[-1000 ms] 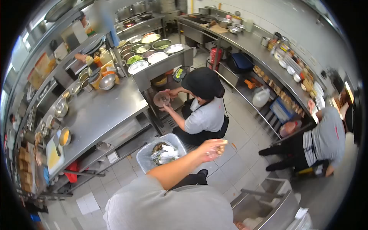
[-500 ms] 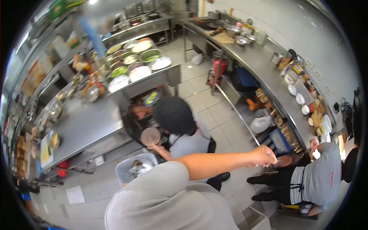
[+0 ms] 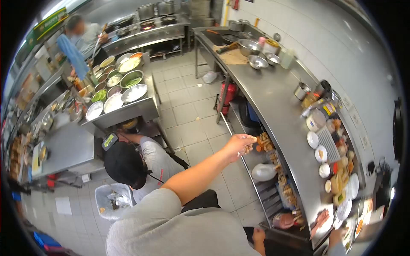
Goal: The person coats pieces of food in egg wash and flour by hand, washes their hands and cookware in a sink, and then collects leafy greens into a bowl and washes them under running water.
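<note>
My left hand (image 3: 239, 146) reaches out over the floor beside the right-hand counter. Its fingers are pinched on a small pale piece (image 3: 254, 139), and whitish bits cling to them. Below it, low in the head view, my right hand (image 3: 259, 235) has curled fingers; what they hold, if anything, is hidden. The shelf under the counter, close to my left hand, carries many brown pieces (image 3: 285, 187) and a white plastic jug (image 3: 264, 172).
A crouching co-worker in a black cap (image 3: 124, 164) is at my left, beside a lined bin (image 3: 102, 205). Food bowls (image 3: 113, 103) stand on the left counter (image 3: 70, 138). Another person's hands are near the right counter (image 3: 273, 102). A person stands by the stoves.
The view has swung to the right and my left hand is nearer the shelf. The crouching co-worker now reaches under the bowl counter. My right hand has come into view.
</note>
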Tool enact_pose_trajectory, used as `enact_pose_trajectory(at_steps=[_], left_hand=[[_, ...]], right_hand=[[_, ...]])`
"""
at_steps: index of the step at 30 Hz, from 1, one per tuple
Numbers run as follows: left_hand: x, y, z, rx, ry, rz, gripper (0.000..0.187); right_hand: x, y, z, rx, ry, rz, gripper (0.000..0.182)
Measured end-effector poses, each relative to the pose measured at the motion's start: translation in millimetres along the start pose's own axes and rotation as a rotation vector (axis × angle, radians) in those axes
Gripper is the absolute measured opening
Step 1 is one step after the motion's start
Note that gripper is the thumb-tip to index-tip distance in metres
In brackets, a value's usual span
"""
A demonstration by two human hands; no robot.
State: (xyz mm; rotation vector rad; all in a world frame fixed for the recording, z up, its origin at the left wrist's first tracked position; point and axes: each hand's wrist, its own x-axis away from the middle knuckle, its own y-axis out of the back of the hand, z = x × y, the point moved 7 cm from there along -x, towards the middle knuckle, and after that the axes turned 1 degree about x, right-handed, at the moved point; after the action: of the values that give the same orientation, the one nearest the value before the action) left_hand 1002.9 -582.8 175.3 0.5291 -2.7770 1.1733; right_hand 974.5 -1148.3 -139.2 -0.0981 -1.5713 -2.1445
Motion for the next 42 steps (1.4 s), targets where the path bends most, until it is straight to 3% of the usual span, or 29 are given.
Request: enact_pose_trajectory(at_steps=[1, 3, 6, 9, 11, 13, 19, 26, 27, 30, 32, 35, 42], left_hand=[[-8.3, 11.2, -18.3, -0.004, -0.039, -0.071, 0.012], [-26.1, 35.2, -49.7, -0.009, -0.090, -0.112, 0.012], [-56.8, 85.0, -96.0, 0.116, -0.196, -0.126, 0.010], [-84.2, 156.7, -159.9, 0.183, -0.330, -0.304, 0.010], [-100.1, 196.4, -188.2, 0.236, -0.367, -0.368, 0.011], [-107.5, 240.0, -207.4, 0.276, -0.378, -0.446, 0.012], [-132.4, 310.8, -302.5, 0.323, -0.473, -0.565, 0.010], [-143.2, 385.8, -419.6, 0.241, -0.592, -0.838, 0.013], [-147.7, 407.2, -430.6, 0.229, -0.596, -0.842, 0.013], [-160.7, 485.1, -454.8, 0.224, -0.691, -0.828, 0.012], [-170.3, 525.0, -463.5, 0.273, -0.699, -0.889, 0.011], [-179.5, 556.9, -482.1, 0.396, -0.691, -1.096, 0.010], [-212.4, 618.5, -562.7, 0.372, -0.813, -1.203, 0.012]], right_hand=[[-38.4, 21.4, 32.9, 0.047, 0.076, -0.041, 0.036], [-116.1, 51.4, 90.2, -0.145, 0.194, -0.092, 0.030], [-217.5, 67.4, 159.0, -0.323, 0.245, -0.206, 0.027], [-302.6, 91.4, 272.9, -0.377, 0.356, -0.065, 0.025], [-356.5, 84.4, 307.4, -0.377, 0.381, 0.001, 0.027], [-332.9, 130.5, 410.8, -0.294, 0.366, 0.002, 0.027], [-439.7, 124.1, 555.6, -0.214, 0.607, 0.073, 0.030], [-539.9, 130.2, 780.2, -0.432, 0.744, 0.189, 0.028], [-555.0, 132.7, 813.4, -0.444, 0.747, 0.193, 0.028], [-587.8, 151.3, 928.3, -0.423, 1.028, 0.156, 0.026], [-629.9, 155.0, 993.8, -0.421, 1.067, 0.195, 0.027], [-690.3, 155.6, 1083.6, -0.441, 1.127, 0.241, 0.028], [-785.1, 152.0, 1267.3, -0.432, 1.199, 0.334, 0.026]])
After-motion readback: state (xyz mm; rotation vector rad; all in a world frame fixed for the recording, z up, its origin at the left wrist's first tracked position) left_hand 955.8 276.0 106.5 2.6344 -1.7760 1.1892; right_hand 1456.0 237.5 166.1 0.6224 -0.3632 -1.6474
